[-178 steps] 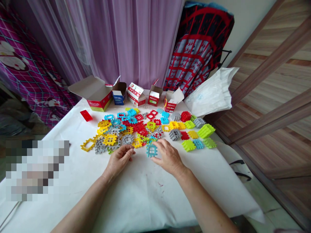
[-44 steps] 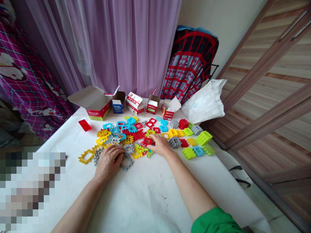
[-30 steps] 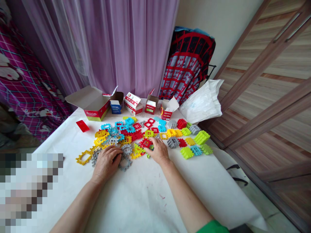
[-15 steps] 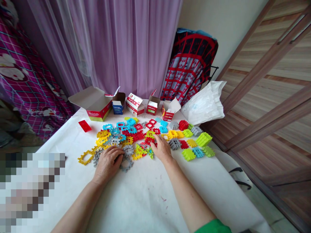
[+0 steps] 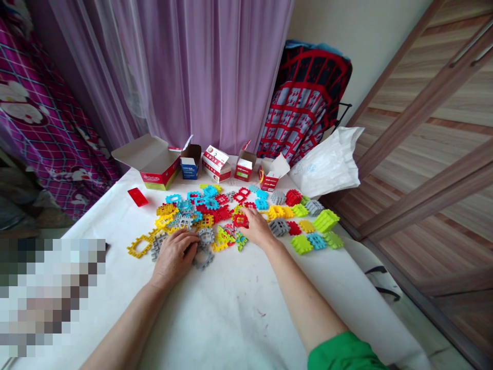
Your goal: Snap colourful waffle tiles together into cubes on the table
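White sheet-covered table, colored plastic blocks heaped mid-table. Left hand lies palm down, fingers loosely together, just beside gray block. Right hand reaches forward, fingers slightly spread, tips at red block; any pinch hidden.

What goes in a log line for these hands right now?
left hand: at grey plastic waffle block | right hand: at red plastic waffle block
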The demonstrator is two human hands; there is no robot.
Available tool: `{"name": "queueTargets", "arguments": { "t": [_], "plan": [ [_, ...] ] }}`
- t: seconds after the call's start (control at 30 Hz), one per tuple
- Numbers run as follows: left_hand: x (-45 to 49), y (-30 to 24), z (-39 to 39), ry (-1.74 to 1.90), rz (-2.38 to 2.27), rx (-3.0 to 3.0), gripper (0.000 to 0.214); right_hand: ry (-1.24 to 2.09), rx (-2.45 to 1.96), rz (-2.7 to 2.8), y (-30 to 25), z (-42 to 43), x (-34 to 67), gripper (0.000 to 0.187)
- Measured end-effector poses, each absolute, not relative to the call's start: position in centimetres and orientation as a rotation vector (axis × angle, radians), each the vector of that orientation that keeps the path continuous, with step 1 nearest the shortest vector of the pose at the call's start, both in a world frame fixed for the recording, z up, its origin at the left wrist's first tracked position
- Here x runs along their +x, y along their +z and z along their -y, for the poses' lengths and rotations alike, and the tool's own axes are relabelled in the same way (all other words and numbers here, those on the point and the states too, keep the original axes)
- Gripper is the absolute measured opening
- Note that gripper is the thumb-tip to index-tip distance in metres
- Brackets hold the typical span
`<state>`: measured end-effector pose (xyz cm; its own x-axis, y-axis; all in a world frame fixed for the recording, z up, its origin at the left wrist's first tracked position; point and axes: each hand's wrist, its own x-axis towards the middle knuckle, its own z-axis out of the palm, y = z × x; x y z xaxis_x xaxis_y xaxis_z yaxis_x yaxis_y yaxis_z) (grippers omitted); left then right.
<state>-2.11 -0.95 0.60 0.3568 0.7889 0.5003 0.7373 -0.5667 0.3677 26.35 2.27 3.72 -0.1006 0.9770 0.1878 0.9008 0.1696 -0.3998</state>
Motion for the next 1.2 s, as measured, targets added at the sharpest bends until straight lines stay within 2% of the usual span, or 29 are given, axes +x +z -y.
{"name": "queueTargets", "arguments": {
  "t": [0.2, 0.5, 0.67, 0.9, 1.2],
  "plan": [
    [-2.1, 0.8, 1.0, 0.992, -1.418, 2.513, 0.029, 0.132, -1.604, 1.943, 3.9, -1.5, 26.4, 0.063],
    [-2.4, 0.3, 0.6, 1.003, -1.392, 2.554, 0.029, 0.079, -1.776, 1.812, 4.3, -0.7, 27.3, 0.067],
    [-2.7, -0.1, 0.3, 1.027, -1.38, 2.583, 0.031, 0.036, -1.877, 1.572, 6.3, -2.2, 33.0, 0.069],
    [-3.0, -0.7, -0.3, 1.061, -1.381, 2.632, 0.03, 0.024, -2.241, 1.112, 9.6, -6.8, 43.6, 0.083],
    [-3.5, -1.5, -0.6, 1.11, -1.342, 2.697, 0.027, 0.088, -2.471, 1.101, 9.3, -10.2, 46.3, 0.093]
  ]
}}
